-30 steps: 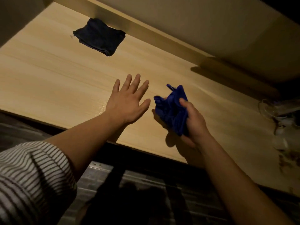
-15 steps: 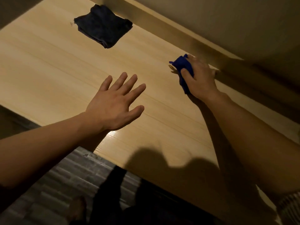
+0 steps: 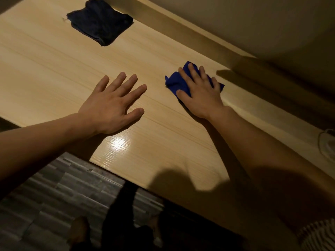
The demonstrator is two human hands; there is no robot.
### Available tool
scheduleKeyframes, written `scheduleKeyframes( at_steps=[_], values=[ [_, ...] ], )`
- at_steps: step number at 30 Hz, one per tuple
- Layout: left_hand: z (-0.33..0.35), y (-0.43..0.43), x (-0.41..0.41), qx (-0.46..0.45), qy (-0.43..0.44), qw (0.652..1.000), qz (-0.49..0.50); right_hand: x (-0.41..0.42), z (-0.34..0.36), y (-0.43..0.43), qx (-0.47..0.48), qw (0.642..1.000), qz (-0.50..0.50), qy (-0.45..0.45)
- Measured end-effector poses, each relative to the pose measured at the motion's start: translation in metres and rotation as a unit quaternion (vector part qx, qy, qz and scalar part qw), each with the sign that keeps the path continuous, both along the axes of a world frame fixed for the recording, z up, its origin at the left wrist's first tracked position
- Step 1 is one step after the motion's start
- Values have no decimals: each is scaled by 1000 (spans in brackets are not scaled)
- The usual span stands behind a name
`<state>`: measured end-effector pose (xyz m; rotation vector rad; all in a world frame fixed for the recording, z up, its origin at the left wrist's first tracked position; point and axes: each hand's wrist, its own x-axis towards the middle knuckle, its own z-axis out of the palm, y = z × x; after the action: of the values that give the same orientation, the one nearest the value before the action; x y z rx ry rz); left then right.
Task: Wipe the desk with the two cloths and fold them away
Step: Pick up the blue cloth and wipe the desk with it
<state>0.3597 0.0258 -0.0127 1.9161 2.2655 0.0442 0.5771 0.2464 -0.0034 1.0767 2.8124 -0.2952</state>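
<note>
A bright blue cloth (image 3: 174, 82) lies bunched on the light wooden desk (image 3: 54, 69) near the back ledge. My right hand (image 3: 200, 93) presses flat on top of it, fingers spread over the cloth, hiding most of it. My left hand (image 3: 113, 104) hovers open over the middle of the desk, fingers apart, holding nothing. A dark navy cloth (image 3: 100, 21), folded roughly square, rests at the far left of the desk by the back ledge, well away from both hands.
A raised wooden ledge (image 3: 181, 33) runs along the back of the desk under a wall. A clear glass object (image 3: 327, 145) sits at the right edge. The desk's front edge runs diagonally, with dark floor tiles (image 3: 54, 196) below.
My right hand carried the blue cloth from near the front edge up to the back ledge, then flattened onto it and slid it slightly toward me. My left hand stayed open over the desk.
</note>
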Motion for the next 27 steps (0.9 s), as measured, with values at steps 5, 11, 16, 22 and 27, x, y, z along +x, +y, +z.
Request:
scheduleKeyframes(
  at_steps=[5,11,16,22,27],
  values=[
    [0,1,-1,-2,-3,1000,-4,14,-4,-58,13,1000,12,4],
    [-2,3,0,2,-8,1000,-7,30,-7,-127,7,999,35,20],
    [-4,4,-1,8,-6,1000,-8,37,-10,-181,9,999,32,26],
    [-7,4,-3,14,-15,1000,-13,40,-9,-223,-9,999,29,36],
    [-5,5,-3,1,-12,1000,-16,43,7,-251,-53,996,47,56]
  ],
)
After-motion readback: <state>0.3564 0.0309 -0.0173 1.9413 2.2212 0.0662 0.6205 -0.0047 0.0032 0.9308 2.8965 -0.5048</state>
